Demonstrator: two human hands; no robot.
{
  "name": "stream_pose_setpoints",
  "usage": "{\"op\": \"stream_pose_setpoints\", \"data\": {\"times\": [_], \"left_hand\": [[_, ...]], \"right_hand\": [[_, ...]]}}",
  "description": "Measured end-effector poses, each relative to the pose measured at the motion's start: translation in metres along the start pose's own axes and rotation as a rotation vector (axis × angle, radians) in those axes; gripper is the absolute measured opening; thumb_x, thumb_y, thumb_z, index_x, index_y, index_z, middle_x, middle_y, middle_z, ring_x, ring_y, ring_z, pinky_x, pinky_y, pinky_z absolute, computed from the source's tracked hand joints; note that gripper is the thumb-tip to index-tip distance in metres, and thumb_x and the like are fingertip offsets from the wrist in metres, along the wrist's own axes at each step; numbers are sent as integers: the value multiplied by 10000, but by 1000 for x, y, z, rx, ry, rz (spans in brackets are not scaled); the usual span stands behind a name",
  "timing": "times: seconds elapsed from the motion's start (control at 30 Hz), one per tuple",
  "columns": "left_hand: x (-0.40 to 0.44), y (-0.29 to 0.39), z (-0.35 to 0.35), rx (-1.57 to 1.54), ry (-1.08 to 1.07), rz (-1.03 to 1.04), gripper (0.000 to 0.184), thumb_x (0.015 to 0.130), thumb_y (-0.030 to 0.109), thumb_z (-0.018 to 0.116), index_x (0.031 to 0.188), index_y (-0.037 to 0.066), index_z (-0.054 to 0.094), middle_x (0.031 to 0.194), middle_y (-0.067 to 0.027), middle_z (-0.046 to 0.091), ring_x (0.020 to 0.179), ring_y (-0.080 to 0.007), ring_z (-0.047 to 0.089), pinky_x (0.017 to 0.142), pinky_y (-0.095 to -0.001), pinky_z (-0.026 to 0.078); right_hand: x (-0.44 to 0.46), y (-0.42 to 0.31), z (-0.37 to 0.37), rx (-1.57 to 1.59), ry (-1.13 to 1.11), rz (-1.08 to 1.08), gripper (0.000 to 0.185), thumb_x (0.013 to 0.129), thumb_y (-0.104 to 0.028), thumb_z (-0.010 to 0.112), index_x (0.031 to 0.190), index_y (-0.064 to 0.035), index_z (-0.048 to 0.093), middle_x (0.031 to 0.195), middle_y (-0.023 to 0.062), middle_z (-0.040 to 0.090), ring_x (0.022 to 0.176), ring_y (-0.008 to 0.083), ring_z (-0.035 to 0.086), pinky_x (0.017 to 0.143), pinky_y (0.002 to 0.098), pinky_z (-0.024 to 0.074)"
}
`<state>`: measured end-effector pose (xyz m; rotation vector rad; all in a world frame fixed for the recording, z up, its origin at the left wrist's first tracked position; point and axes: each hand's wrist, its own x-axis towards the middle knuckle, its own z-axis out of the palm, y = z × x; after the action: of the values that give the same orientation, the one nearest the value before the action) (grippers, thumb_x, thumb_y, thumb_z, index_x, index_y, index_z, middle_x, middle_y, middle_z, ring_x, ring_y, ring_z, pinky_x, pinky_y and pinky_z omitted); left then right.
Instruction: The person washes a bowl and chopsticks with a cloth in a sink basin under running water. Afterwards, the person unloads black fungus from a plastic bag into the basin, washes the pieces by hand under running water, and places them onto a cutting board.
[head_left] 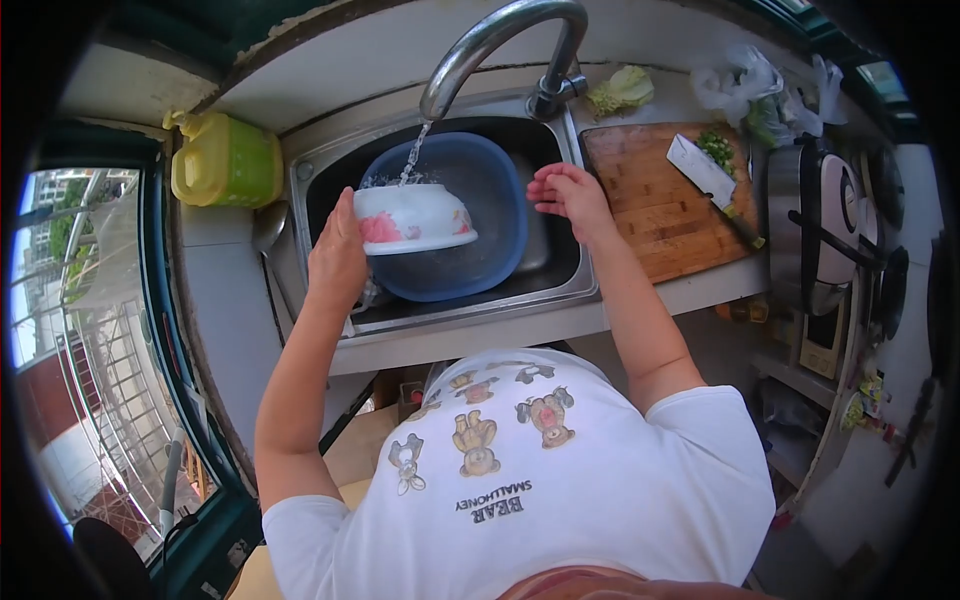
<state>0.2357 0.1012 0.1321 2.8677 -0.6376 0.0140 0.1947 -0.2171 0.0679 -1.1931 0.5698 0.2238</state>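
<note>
My left hand (338, 255) grips the left side of a white bowl (415, 217) with pink flowers, tipped so its base faces the tap. Water from the curved metal faucet (500, 30) runs down onto the bowl. Beneath it a blue basin (490, 265) sits in the dark sink (545, 255). Over the basin's right edge, my right hand (570, 197) is apart from the bowl, fingers loosely curved and slightly separated, with nothing seen in it.
Right of the sink lies a wooden cutting board (640, 200) with a knife (705, 175) and chopped greens (716, 150). Cabbage (622, 90) and plastic bags (745, 85) are behind. A yellow-green jug (228, 160) stands left, near a ladle (270, 226). A cooker (820, 220) stands far right.
</note>
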Motion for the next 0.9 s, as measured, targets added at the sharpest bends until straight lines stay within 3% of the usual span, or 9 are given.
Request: {"op": "stream_pose_setpoints", "data": {"times": [0.03, 0.13, 0.23, 0.37, 0.43, 0.5, 0.6, 0.67, 0.9], "left_hand": [[-2, 1, -4, 12, -7, -20, 530, 791, 2, 479, 1292, 8, 305, 1203, -202, 486, 1030, -346, 534, 826, -384, 468], [-8, 4, -17, 29, 30, -13, 536, 780, -9, 488, 1286, 13, 312, 1181, -197, 505, 994, -348, 554, 799, -384, 480], [-17, 0, -25, -28, 162, 45, 594, 751, -33, 550, 1287, 61, 311, 1124, -198, 547, 968, -364, 566, 826, -393, 464], [-27, -10, -38, -10, 185, 51, 569, 759, -42, 520, 1279, 65, 314, 1113, -210, 547, 955, -370, 567, 802, -404, 467], [-35, -6, -46, 12, 168, 52, 540, 768, -40, 485, 1276, 41, 318, 1139, -212, 530, 955, -361, 565, 778, -403, 474], [-47, -6, -51, -19, 200, 128, 537, 773, -36, 489, 1277, 35, 316, 1156, -217, 515, 980, -366, 551, 791, -403, 470], [-66, -6, -54, -32, 259, 266, 537, 765, -37, 515, 1268, 28, 340, 1174, -212, 501, 1018, -363, 532, 826, -395, 457], [-76, -17, -51, -106, 315, 263, 546, 754, -20, 550, 1262, 32, 357, 1203, -192, 491, 1077, -356, 503, 884, -392, 425], [-103, -13, -67, -112, 509, 446, 511, 761, -12, 542, 1244, 29, 378, 1254, -185, 449, 1142, -363, 452, 930, -416, 394]], "right_hand": [[-8, 22, 4, -12, -99, 130, 168, 883, -139, 464, 989, -42, 550, 960, 94, 607, 864, 200, 606, 736, 322, 500], [-25, 50, 14, -248, -116, 93, 247, 891, -166, 473, 1105, -54, 524, 1096, 78, 544, 929, 216, 584, 757, 326, 494], [-35, 32, 20, -247, -116, 49, 288, 895, -203, 472, 1124, -32, 510, 1080, 119, 562, 918, 244, 593, 759, 339, 499], [-54, 41, 47, 75, -368, 376, 486, 916, -369, 405, 1161, 50, 436, 1054, 246, 563, 951, 317, 593, 797, 410, 501], [-66, 56, 74, 440, -523, 507, 510, 924, -389, 370, 1174, 53, 419, 1076, 251, 551, 975, 330, 582, 823, 424, 491], [-71, 61, 102, 682, -458, 456, 459, 937, -354, 347, 1164, 35, 432, 1090, 223, 544, 982, 321, 574, 851, 431, 478], [-62, 72, 131, 962, -169, 392, 298, 947, -261, 349, 1092, -34, 475, 1046, 101, 562, 958, 232, 577, 845, 396, 490], [-74, 65, 136, 984, -236, 361, 279, 945, -274, 365, 1030, -44, 497, 957, 83, 593, 867, 220, 607, 792, 378, 513], [-129, 52, 140, 909, -300, 205, 275, 937, -291, 390, 984, -57, 527, 899, 68, 601, 818, 198, 608, 760, 368, 513]]}}
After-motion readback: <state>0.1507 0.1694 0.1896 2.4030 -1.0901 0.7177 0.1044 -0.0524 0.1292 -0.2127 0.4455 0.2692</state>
